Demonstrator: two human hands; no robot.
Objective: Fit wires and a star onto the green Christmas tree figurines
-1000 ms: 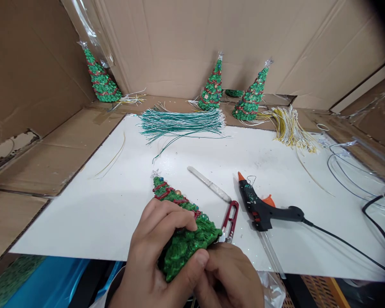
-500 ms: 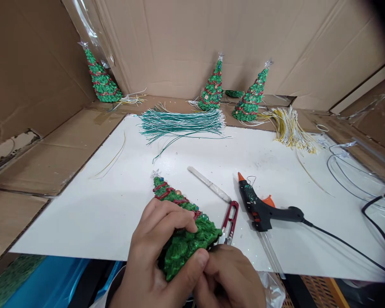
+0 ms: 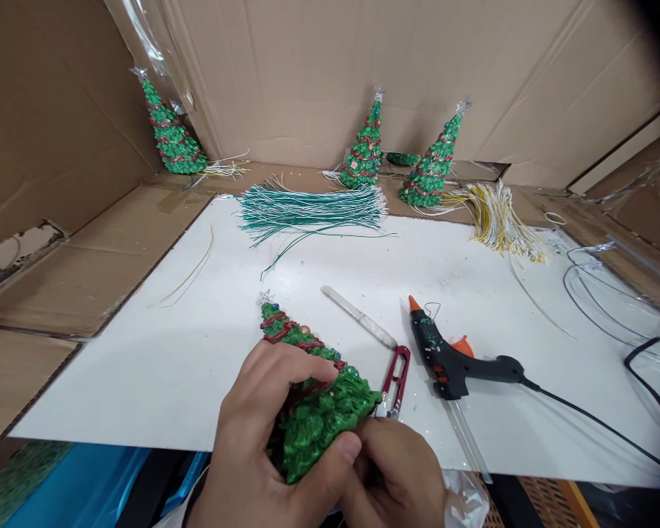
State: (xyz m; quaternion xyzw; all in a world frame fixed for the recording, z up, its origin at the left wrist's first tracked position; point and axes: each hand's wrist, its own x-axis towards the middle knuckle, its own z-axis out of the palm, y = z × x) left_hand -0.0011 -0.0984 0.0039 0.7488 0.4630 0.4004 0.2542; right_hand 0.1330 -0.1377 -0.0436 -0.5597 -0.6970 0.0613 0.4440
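A small green Christmas tree (image 3: 330,411) with red garland and a clear star lies tilted on its side, its tip toward the upper left. My left hand (image 3: 275,433) is wrapped round it, fingers over its far side and thumb at the base edge. At the underside of the base, my right hand (image 3: 393,469) has its fingers bent together; whatever they hold is hidden beneath the tree. Just beyond the base lie red-handled thread snips (image 3: 397,378), partly behind the tree. A whitish stick-like tool (image 3: 358,315) touches their upper end.
A black glue gun (image 3: 445,359) lies at right with its cord. Behind are a bundle of green wires (image 3: 313,213), yellow-white wires (image 3: 500,220) and three standing trees (image 3: 363,150). Cardboard walls (image 3: 308,73) surround the white board (image 3: 115,367).
My left hand's fingers have shifted slightly on the tree, with the thumb a little further right. My right hand has turned slightly and moved a little left under the base.
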